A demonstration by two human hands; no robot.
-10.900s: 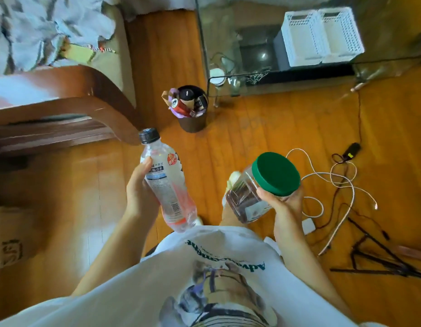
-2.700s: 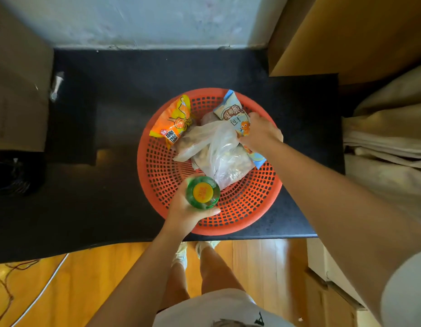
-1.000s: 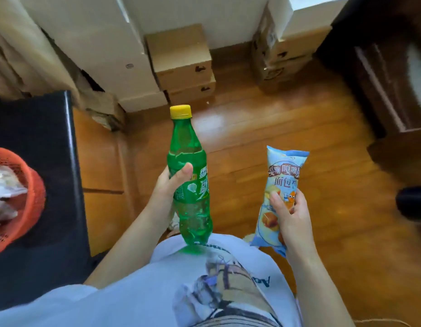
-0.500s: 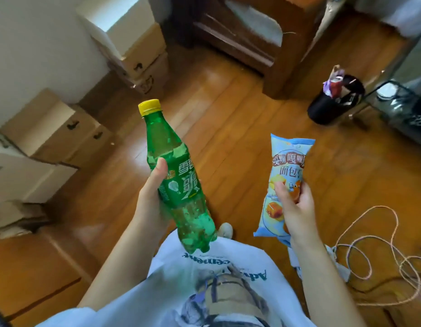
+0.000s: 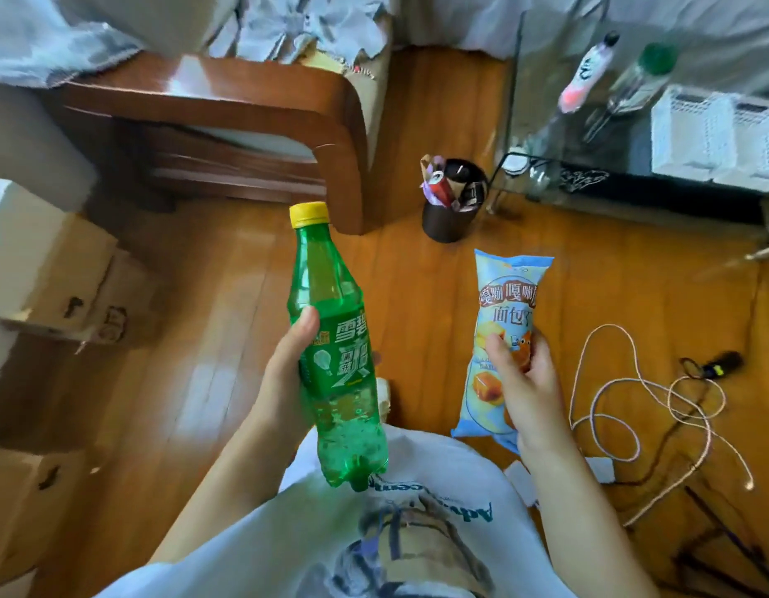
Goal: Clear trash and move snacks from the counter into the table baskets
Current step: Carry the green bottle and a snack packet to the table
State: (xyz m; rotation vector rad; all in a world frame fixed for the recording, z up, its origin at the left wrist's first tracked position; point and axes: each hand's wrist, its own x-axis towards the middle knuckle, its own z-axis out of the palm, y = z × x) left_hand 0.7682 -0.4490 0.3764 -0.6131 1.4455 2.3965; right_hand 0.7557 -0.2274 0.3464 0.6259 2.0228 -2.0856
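My left hand grips a green soda bottle with a yellow cap, held upright in front of my chest. My right hand holds a light blue snack packet by its lower half, also upright. Ahead at the top right is a glass table with two white baskets on it. A pink-tinted bottle and a green-lidded jar stand on the glass beside the baskets.
A dark trash bin stuffed with wrappers stands on the wooden floor by the table's corner. A wooden sofa arm lies to the upper left, cardboard boxes at the left. Cables sprawl over the floor at the right.
My view has swung round from the boxes toward the sofa, bin and glass table. Both hands keep the same hold on the bottle and the packet.
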